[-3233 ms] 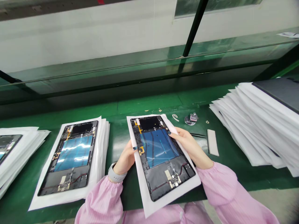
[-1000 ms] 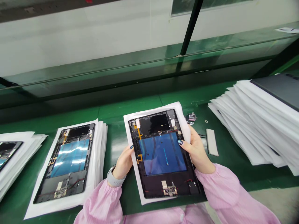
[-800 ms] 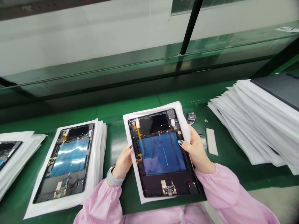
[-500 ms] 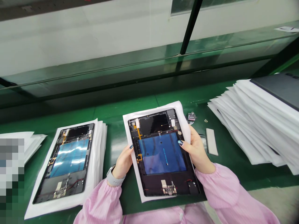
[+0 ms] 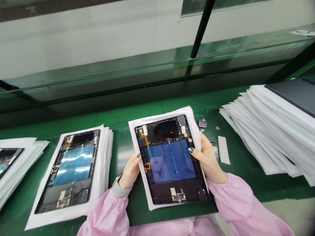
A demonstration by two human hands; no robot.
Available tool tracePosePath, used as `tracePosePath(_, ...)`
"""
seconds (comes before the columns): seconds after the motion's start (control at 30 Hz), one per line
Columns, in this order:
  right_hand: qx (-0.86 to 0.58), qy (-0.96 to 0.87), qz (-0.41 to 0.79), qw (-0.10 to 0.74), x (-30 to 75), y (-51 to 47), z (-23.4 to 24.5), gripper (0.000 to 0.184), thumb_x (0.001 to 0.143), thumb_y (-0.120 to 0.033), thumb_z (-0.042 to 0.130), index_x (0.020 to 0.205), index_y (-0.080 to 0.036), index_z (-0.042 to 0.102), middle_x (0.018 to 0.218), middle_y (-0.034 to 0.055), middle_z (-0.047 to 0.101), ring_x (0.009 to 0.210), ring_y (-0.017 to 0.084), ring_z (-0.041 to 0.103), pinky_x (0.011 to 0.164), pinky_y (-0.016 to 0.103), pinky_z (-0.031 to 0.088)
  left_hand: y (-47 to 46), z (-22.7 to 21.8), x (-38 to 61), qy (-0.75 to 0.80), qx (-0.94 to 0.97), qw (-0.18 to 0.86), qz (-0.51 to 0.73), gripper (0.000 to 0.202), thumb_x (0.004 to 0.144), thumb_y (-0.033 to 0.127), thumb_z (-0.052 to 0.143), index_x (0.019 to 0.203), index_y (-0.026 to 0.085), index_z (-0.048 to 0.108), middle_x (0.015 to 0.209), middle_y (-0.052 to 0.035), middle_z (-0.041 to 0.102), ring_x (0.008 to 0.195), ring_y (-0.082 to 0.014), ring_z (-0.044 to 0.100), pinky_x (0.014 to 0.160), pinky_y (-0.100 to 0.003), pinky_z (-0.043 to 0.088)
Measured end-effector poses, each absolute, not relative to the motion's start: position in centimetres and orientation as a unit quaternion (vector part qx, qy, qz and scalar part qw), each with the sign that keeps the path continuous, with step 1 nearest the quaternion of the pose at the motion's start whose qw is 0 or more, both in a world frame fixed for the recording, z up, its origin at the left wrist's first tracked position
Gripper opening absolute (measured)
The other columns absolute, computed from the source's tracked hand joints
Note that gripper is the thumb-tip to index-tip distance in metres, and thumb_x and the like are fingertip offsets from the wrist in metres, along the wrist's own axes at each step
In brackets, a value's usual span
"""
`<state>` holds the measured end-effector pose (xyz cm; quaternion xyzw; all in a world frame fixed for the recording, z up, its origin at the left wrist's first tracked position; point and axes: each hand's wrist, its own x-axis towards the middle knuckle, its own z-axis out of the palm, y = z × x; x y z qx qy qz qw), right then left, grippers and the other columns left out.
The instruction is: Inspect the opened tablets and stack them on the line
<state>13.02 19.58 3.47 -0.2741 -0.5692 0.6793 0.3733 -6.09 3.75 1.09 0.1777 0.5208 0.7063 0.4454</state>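
An opened tablet (image 5: pixel 169 193) with a blue battery, orange flex cables and bare circuit boards is held up above the green table, slightly tilted. A white foam sheet (image 5: pixel 194 119) lies behind it and sticks out past its top and left edges. My left hand (image 5: pixel 131 170) grips the left edge, thumb on the rim, other fingers hidden beneath. My right hand (image 5: pixel 209 159) clasps the right edge, its thumb resting near the battery's upper right corner. Just past my right hand lie a small metal tally counter (image 5: pixel 202 124) and a pale flat bar (image 5: pixel 223 150).
To the left, another opened tablet (image 5: pixel 71 193) rests on a stack of white sheets (image 5: pixel 104 164). Part of a further tablet (image 5: pixel 10 155) shows at the left edge. A tall pile of white sheets (image 5: pixel 268 131) with a dark panel (image 5: pixel 295 93) on top stands at right.
Almost nothing differs. The held tablet's lower edge sits slightly higher, with both hands keeping the same grip.
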Motion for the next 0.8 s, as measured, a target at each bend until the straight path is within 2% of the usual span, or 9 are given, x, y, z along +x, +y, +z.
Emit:
tracePosePath(0.2,-0.285,-0.582,0.663,0.375,13.16,19.43,3.5,0.049,0.072,-0.055,0.08,0.109,-0.027,0.065,0.093,0.0041,0.069,0.077,0.023,0.066,0.068,0.033,0.057,3.68,0.88,-6.11,0.521,0.171,0.449,0.705,0.037,0.069,0.052,0.08,0.09,0.021,0.082,0.099,-0.0077,0.08,0.107,-0.0341,0.069,0.099,-0.043,0.052)
tracePosePath(0.4,-0.277,-0.582,0.663,0.38,13.23,19.51,3.24,0.052,0.072,-0.055,0.08,0.113,-0.029,0.064,0.098,0.0038,0.07,0.083,0.023,0.067,0.074,0.034,0.058,3.64,0.91,-6.16,0.52,0.174,0.458,0.7,0.041,0.069,0.054,0.081,0.095,0.021,0.082,0.103,-0.0077,0.08,0.11,-0.0323,0.068,0.095,-0.036,0.054)
tracePosePath(0.6,-0.28,-0.581,0.66,0.386,13.29,19.5,3.24,0.047,0.072,-0.055,0.081,0.107,-0.028,0.066,0.094,0.0035,0.069,0.084,0.024,0.066,0.076,0.036,0.057,3.47,0.4,-6.36,0.526,0.148,0.454,0.704,0.039,0.066,0.051,0.083,0.091,0.022,0.081,0.105,-0.0081,0.08,0.111,-0.0362,0.067,0.1,-0.046,0.052)
tracePosePath(0.8,-0.275,-0.586,0.663,0.376,13.3,19.51,3.2,0.051,0.072,-0.056,0.079,0.112,-0.028,0.065,0.099,0.0049,0.07,0.087,0.025,0.067,0.078,0.037,0.057,3.46,0.12,-6.31,0.516,0.144,0.448,0.716,0.034,0.067,0.048,0.084,0.089,0.023,0.081,0.1,-0.007,0.081,0.108,-0.0348,0.07,0.101,-0.045,0.051)
